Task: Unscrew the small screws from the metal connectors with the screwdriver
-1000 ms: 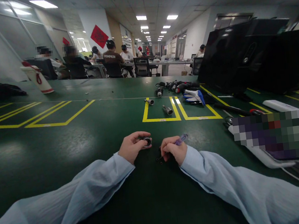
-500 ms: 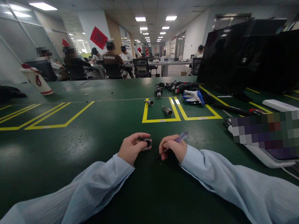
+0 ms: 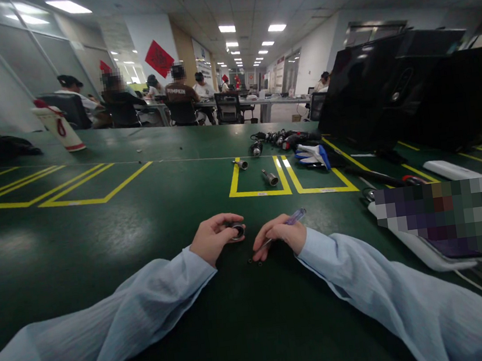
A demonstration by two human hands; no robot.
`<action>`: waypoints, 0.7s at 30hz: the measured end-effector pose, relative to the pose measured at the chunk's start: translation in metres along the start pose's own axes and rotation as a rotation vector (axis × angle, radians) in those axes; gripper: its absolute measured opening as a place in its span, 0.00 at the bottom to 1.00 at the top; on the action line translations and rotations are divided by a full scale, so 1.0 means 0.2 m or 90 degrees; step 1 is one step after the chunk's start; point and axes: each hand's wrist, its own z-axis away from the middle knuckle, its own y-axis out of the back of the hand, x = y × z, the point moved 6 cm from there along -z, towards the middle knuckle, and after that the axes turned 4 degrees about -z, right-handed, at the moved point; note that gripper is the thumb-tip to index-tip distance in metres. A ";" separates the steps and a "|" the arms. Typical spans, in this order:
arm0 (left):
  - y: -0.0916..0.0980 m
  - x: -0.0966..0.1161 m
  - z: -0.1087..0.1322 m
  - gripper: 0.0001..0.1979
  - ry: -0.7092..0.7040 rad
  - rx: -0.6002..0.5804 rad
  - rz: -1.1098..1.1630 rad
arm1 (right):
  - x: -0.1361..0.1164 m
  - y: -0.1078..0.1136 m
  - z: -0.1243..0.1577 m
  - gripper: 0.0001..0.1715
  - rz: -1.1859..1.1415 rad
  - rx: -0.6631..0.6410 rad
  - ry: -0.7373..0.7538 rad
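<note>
Head view. The left hand [image 3: 213,238] rests on the green desk [image 3: 141,228]. Its fingers [image 3: 227,219] are clamped on a small round metal part [image 3: 237,230], in the same position as half a second ago.

The right hand [image 3: 280,235] has changed. It has flattened and shifted slightly right. The purple-handled screwdriver [image 3: 295,217] stays gripped against the palm, with its handle pointing up and to the right. One fingertip now reaches down to the desk beside some small dark specks [image 3: 259,263], which are too small to identify.

Judgement: the screwdriver tip has left the round part, so attention has moved to the loose specks.

Further back, two metal cylinders [image 3: 270,177] lie in a yellow-outlined box, well apart from both hands.
</note>
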 end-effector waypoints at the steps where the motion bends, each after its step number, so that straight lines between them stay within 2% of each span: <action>1: 0.00 0.00 0.00 0.12 0.001 -0.001 -0.001 | 0.00 0.00 0.00 0.14 0.002 0.003 0.000; 8: 0.00 0.00 0.00 0.11 0.002 -0.002 -0.007 | 0.06 -0.01 -0.01 0.14 0.070 0.066 -0.039; 14: 0.00 -0.01 -0.01 0.12 -0.004 -0.004 -0.002 | 0.04 -0.04 0.00 0.13 0.101 0.062 -0.051; 21: 0.00 -0.02 -0.01 0.13 0.007 -0.007 -0.012 | 0.04 -0.07 -0.02 0.14 0.229 0.064 -0.077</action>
